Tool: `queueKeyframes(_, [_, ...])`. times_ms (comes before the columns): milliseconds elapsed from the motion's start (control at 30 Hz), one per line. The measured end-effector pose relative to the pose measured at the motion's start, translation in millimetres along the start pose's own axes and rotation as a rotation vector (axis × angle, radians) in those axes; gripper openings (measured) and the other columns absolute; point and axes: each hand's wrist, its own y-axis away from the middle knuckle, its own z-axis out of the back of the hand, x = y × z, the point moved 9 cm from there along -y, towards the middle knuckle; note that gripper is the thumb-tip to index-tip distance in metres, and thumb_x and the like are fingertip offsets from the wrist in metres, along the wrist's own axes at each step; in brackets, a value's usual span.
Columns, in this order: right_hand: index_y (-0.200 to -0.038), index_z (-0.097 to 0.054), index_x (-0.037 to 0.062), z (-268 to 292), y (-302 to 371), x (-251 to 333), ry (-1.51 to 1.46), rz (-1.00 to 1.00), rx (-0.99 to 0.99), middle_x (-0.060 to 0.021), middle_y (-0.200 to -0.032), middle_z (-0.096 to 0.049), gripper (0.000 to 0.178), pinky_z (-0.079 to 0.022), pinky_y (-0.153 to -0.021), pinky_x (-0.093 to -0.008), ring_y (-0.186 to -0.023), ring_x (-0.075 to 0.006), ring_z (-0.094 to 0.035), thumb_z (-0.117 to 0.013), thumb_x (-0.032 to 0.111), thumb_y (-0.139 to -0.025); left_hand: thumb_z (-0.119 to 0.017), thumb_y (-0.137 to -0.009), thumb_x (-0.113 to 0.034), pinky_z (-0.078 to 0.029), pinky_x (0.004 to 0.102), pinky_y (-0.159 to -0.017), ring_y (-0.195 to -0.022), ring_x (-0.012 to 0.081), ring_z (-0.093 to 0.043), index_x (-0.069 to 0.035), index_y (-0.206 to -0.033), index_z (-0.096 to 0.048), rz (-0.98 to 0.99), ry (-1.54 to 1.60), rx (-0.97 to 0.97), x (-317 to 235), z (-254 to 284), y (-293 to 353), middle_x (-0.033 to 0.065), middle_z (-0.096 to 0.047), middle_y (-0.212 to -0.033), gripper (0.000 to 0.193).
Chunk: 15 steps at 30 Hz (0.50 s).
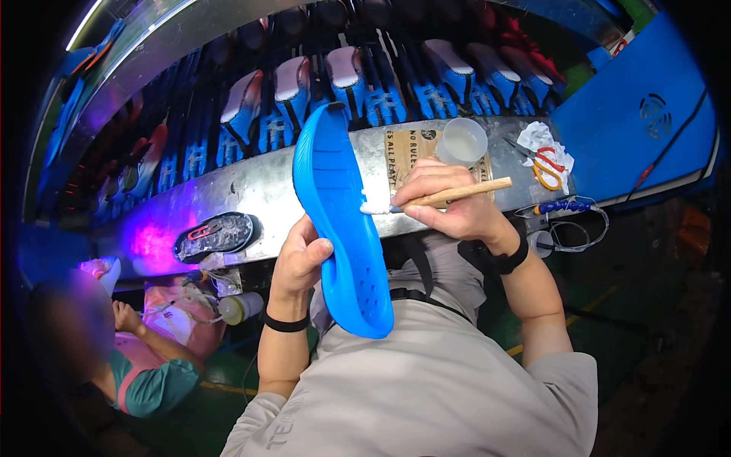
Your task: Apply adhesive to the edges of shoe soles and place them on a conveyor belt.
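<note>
A blue shoe sole (335,202) stands tilted up before me, its hollow inner side facing right. My left hand (299,255) is closed around its left edge near the middle. In my right hand (451,199) is a brush (464,192) with a wooden handle. Its white bristles meet the right rim of the sole. Just beyond my right hand, a translucent cup (462,142) with pale liquid rests on a piece of printed cardboard (408,152).
Behind the metal bench (266,186) runs a rack of several shoe uppers (346,68). A dark sole (215,237) lies at left; scissors (547,169) and crumpled white paper (542,143) lie at right. Another person (156,373) sits at lower left, near a bottle (239,307).
</note>
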Motion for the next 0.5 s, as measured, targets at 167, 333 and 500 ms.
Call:
queueKeyframes(167, [-0.092,-0.076,0.0018,-1.0,0.9,10.4,-0.022,0.031,0.020,-0.0076,-0.082,-0.073,0.013,-0.048,-0.078,-0.0363,-0.076,-0.0217,-0.061,-0.073,0.007,-0.081,-0.082,-0.085,-0.047,-0.053,0.0386,-0.101,-0.117,0.0248,-0.065,0.007,-0.145,-0.043,-0.008,0.016,-0.022,-4.8,4.0,-0.2,0.0171,-0.064,-0.131,0.090])
queueKeyframes(333, [-0.091,-0.076,0.0008,-3.1,4.0,16.3,-0.062,0.030,0.021,-0.0084,-0.081,-0.073,0.014,-0.048,-0.077,-0.0375,-0.075,-0.0227,-0.063,-0.073,0.003,-0.077,-0.081,-0.086,-0.049,-0.055,0.0382,-0.099,-0.115,0.0249,-0.066,0.007,-0.145,-0.043,-0.046,0.012,-0.063,-11.2,5.7,2.3,0.0168,-0.065,-0.128,0.090])
queueKeyframes(500, [-0.090,-0.077,0.0005,-4.4,7.7,22.0,-0.075,0.028,0.031,-0.0071,-0.079,-0.071,0.014,-0.048,-0.076,-0.0369,-0.074,-0.0223,-0.062,-0.072,0.002,-0.077,-0.079,-0.088,-0.051,-0.056,0.0364,-0.096,-0.112,0.0234,-0.067,0.007,-0.144,-0.043,-0.054,-0.003,-0.077,-10.9,7.5,0.0,0.0162,-0.065,-0.127,0.088])
